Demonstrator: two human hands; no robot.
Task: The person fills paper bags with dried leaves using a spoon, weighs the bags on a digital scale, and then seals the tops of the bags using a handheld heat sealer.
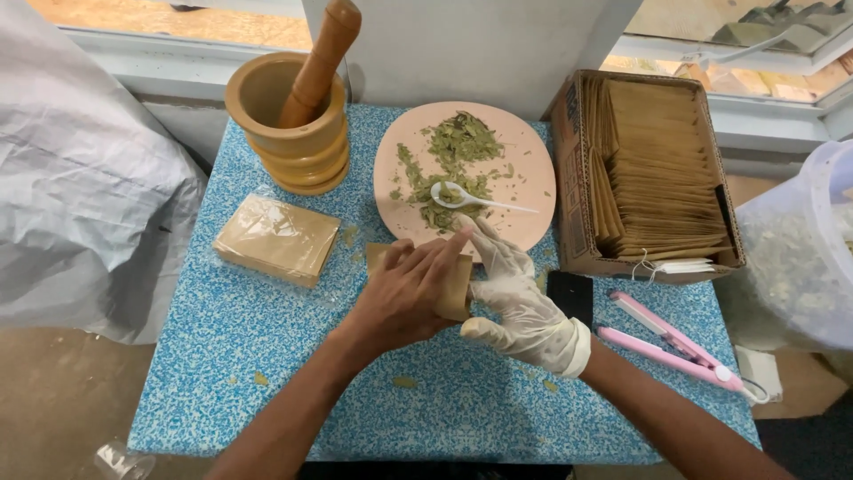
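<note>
My left hand (pixel 404 293), bare, lies flat on a small brown paper sachet (pixel 459 286) on the blue speckled tablecloth (pixel 240 356), pressing it down. My right hand (pixel 520 302), in a white glove, touches the sachet's right edge with its fingers apart. Just beyond them sits a pink plate (pixel 524 173) with dried green leaves (pixel 453 156) and a white plastic spoon (pixel 471 201) lying in them.
A wooden mortar with pestle (pixel 293 116) stands at the back left. A clear pack of brown sachets (pixel 277 238) lies left. A cardboard box of filled sachets (pixel 653 173) is right, with a pink heat sealer (pixel 675 347), a black object (pixel 570 295) and a bag of leaves (pixel 800 258).
</note>
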